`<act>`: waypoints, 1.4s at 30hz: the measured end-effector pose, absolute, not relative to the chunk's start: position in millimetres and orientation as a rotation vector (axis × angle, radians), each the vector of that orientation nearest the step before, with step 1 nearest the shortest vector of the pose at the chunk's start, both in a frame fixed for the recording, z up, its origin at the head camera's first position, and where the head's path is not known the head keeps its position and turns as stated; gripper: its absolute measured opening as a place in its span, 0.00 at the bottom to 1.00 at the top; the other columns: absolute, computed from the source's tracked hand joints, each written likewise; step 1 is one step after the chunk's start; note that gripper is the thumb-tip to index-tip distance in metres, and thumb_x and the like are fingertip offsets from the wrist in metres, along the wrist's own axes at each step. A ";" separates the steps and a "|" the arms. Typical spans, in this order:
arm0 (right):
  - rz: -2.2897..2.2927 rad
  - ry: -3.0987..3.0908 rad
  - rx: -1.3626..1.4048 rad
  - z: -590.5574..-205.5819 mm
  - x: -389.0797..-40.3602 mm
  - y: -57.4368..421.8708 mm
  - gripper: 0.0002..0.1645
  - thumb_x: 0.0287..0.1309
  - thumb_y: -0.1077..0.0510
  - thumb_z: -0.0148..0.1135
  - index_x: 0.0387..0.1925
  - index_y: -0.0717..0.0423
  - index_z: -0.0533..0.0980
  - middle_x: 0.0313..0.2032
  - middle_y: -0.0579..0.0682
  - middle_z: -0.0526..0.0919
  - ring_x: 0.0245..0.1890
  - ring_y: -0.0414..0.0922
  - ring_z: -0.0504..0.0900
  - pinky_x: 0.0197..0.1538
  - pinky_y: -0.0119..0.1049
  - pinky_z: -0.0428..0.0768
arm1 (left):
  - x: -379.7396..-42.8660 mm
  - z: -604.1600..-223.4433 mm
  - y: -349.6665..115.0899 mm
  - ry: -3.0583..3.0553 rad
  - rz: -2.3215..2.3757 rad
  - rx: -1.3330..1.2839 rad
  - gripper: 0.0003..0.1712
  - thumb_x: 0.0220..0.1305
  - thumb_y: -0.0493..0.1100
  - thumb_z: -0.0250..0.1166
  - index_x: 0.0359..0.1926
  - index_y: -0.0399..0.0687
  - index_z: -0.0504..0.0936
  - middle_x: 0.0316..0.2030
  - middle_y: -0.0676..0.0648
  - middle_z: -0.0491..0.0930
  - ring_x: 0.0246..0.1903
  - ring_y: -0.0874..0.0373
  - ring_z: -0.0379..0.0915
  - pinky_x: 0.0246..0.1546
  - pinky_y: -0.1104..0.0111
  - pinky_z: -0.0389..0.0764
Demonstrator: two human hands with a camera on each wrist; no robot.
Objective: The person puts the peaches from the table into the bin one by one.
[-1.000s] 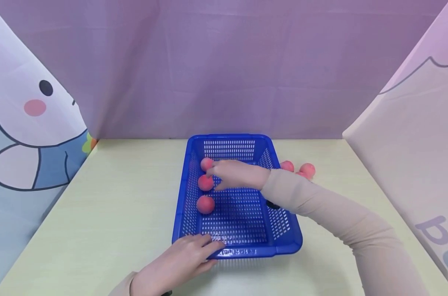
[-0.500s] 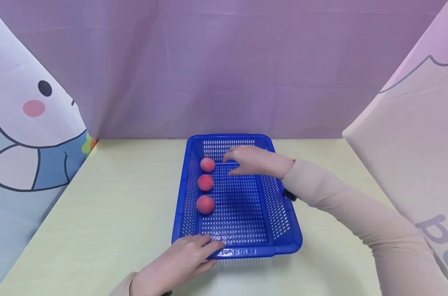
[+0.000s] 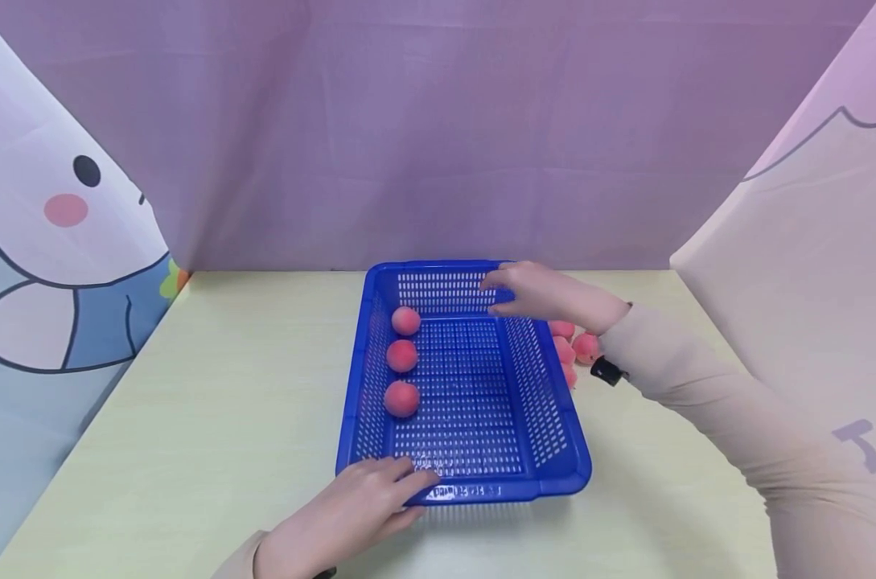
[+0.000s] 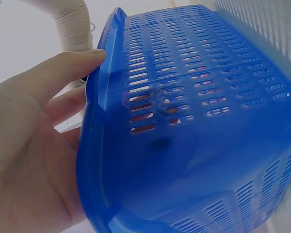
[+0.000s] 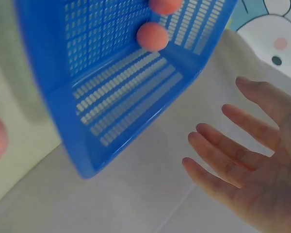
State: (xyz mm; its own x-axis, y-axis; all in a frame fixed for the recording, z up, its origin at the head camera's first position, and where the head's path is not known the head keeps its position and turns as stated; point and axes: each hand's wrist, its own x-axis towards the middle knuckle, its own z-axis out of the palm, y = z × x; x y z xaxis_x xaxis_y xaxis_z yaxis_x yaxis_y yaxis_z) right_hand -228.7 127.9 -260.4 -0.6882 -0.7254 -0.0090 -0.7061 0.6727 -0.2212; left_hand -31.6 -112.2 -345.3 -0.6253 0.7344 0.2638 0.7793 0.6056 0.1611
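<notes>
A blue plastic basket [image 3: 455, 386] with slotted walls stands on the table. Inside, along its left wall, three pink balls lie in a row: a far one [image 3: 405, 321], a middle one [image 3: 402, 355] and a near one [image 3: 402, 399]. My left hand [image 3: 361, 498] grips the near rim close to the left corner; the left wrist view has its thumb [image 4: 94, 57] against the rim. Over the far right corner of the basket hovers my right hand [image 3: 535, 291], holding nothing. Its fingers appear spread and loosely bent in the right wrist view.
Several more pink balls [image 3: 586, 347] are clustered on the table just outside the basket's right wall, partly hidden by the rim and my right sleeve [image 3: 669, 362]. A purple cloth backdrop [image 3: 438, 145] closes off the table's far edge, with printed cloths at both sides.
My right hand has left the far ball in the row and moved right and away to the far right corner. The left hand, the basket and the three balls inside stay put.
</notes>
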 end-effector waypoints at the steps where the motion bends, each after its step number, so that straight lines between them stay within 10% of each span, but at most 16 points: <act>1: -0.333 2.791 -1.195 -260.4 -230.2 131.7 0.21 0.51 0.57 0.61 0.46 0.62 0.74 0.44 0.58 0.77 0.46 0.53 0.75 0.47 0.44 0.73 | -31.6 -345.2 -112.3 -2.659 -0.388 -1.264 0.15 0.54 0.47 0.62 0.44 0.51 0.76 0.30 0.54 0.76 0.27 0.64 0.73 0.27 0.73 0.74; 42: -0.551 2.938 -0.757 -321.2 -268.8 248.5 0.16 0.50 0.64 0.59 0.39 0.73 0.73 0.36 0.67 0.77 0.39 0.60 0.75 0.43 0.51 0.72 | -31.5 -346.9 -111.6 -2.593 -0.352 -1.256 0.16 0.50 0.46 0.65 0.42 0.51 0.77 0.29 0.53 0.76 0.26 0.63 0.73 0.26 0.72 0.74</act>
State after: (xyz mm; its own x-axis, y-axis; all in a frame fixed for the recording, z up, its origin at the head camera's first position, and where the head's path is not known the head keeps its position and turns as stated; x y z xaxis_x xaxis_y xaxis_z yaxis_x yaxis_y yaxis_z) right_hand -268.8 248.5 -321.2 -0.8781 -0.4774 0.0327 -0.4568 0.8159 -0.3545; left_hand -31.5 -111.6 -346.9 -0.6025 0.7332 0.3153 0.7908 0.6019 0.1114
